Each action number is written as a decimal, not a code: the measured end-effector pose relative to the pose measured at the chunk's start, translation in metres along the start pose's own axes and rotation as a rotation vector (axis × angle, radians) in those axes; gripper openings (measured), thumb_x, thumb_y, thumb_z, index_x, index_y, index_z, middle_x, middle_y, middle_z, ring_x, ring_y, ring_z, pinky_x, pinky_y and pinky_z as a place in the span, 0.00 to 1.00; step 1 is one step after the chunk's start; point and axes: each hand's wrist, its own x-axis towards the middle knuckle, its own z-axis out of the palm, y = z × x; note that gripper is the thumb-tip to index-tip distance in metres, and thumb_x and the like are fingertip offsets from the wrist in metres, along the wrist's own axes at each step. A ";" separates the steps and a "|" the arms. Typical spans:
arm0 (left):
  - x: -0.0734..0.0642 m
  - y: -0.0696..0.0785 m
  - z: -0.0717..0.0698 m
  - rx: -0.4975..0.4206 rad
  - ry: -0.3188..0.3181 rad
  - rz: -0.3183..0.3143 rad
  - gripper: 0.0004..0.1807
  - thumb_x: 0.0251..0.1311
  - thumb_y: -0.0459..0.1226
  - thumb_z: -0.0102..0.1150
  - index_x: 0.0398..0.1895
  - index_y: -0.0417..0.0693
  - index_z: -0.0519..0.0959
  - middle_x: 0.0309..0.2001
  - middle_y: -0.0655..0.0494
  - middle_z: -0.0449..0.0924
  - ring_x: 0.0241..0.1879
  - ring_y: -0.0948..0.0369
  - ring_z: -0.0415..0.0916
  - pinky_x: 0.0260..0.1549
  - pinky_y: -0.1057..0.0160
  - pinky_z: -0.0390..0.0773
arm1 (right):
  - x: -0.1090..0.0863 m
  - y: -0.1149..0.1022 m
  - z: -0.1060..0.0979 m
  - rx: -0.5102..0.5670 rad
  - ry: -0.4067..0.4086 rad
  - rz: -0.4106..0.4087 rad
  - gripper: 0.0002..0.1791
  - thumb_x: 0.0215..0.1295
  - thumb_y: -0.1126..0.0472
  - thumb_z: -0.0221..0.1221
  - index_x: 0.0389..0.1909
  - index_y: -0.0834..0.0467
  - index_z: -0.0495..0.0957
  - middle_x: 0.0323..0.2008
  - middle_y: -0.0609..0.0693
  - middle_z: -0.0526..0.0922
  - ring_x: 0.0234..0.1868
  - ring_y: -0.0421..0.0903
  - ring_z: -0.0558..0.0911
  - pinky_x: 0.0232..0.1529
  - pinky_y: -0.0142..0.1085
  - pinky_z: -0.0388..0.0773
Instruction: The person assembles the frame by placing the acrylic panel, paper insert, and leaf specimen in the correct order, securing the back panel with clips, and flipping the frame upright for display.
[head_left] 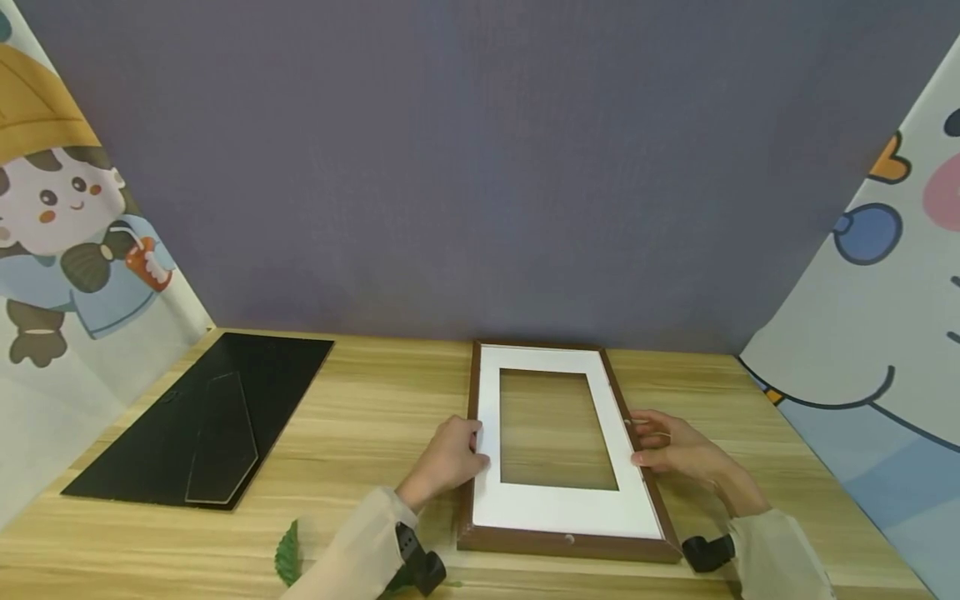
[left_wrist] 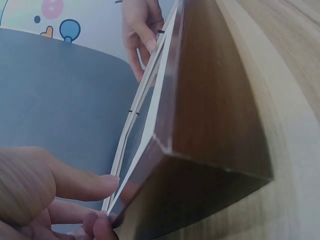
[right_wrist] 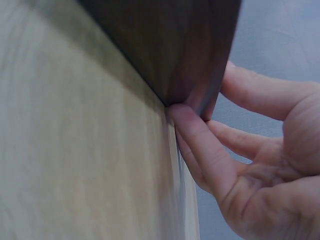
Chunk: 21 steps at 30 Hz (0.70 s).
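A brown picture frame (head_left: 570,543) lies on the wooden table in the head view, with a white mat (head_left: 562,510) inside it. Wood grain shows through the mat's rectangular window. My left hand (head_left: 447,457) grips the frame's left side, thumb over the inner edge and onto the mat. On the opposite side, my right hand (head_left: 678,450) holds the right rail with its thumb on top. In the right wrist view, fingertips (right_wrist: 187,117) reach the frame's lower edge, close to the tabletop. The left wrist view shows the frame's deep brown side (left_wrist: 215,90) and a corner.
On the table's left lies a black backing board (head_left: 168,442) with a folded stand leg (head_left: 225,442). A green leaf (head_left: 288,554) is near the front edge, beside my left sleeve (head_left: 352,550). A grey panel (head_left: 480,183) rises behind the table, with cartoon-printed walls at both sides.
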 end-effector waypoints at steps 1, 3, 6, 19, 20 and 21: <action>0.000 0.000 0.000 -0.002 -0.001 -0.003 0.23 0.48 0.22 0.59 0.50 0.19 0.72 0.12 0.61 0.54 0.13 0.66 0.50 0.12 0.73 0.53 | 0.000 0.000 0.000 -0.002 0.002 0.003 0.44 0.57 0.65 0.65 0.69 0.72 0.50 0.62 0.76 0.57 0.57 0.63 0.70 0.44 0.44 0.81; 0.000 0.000 0.000 -0.002 -0.002 -0.008 0.24 0.48 0.22 0.59 0.52 0.18 0.72 0.13 0.60 0.54 0.13 0.66 0.50 0.12 0.73 0.53 | 0.000 -0.001 0.000 -0.006 0.004 0.006 0.44 0.57 0.65 0.65 0.69 0.72 0.51 0.62 0.76 0.58 0.57 0.63 0.70 0.45 0.44 0.81; 0.000 0.000 -0.001 0.003 -0.006 -0.002 0.12 0.48 0.22 0.58 0.38 0.21 0.75 0.13 0.60 0.54 0.13 0.66 0.51 0.13 0.74 0.53 | 0.000 -0.001 0.000 -0.006 0.003 0.007 0.44 0.57 0.65 0.65 0.69 0.72 0.50 0.62 0.76 0.58 0.57 0.63 0.70 0.45 0.44 0.81; -0.003 -0.001 -0.009 0.009 -0.028 0.061 0.24 0.50 0.22 0.58 0.15 0.49 0.55 0.15 0.61 0.53 0.17 0.65 0.53 0.18 0.73 0.54 | 0.000 0.000 -0.001 -0.001 -0.013 -0.001 0.45 0.58 0.65 0.65 0.69 0.72 0.49 0.62 0.77 0.56 0.57 0.63 0.70 0.45 0.45 0.81; -0.004 -0.001 -0.010 0.012 -0.030 0.065 0.23 0.50 0.22 0.58 0.15 0.48 0.55 0.15 0.61 0.53 0.17 0.65 0.53 0.18 0.73 0.54 | 0.000 0.000 -0.001 0.000 -0.012 -0.001 0.45 0.58 0.65 0.65 0.69 0.72 0.49 0.62 0.77 0.57 0.57 0.64 0.70 0.45 0.45 0.81; -0.004 -0.001 -0.010 0.011 -0.033 0.068 0.22 0.51 0.22 0.58 0.15 0.46 0.57 0.15 0.61 0.53 0.16 0.65 0.53 0.18 0.73 0.55 | 0.000 0.000 -0.001 0.001 -0.012 -0.002 0.45 0.58 0.65 0.65 0.69 0.72 0.49 0.62 0.77 0.57 0.57 0.64 0.70 0.45 0.45 0.81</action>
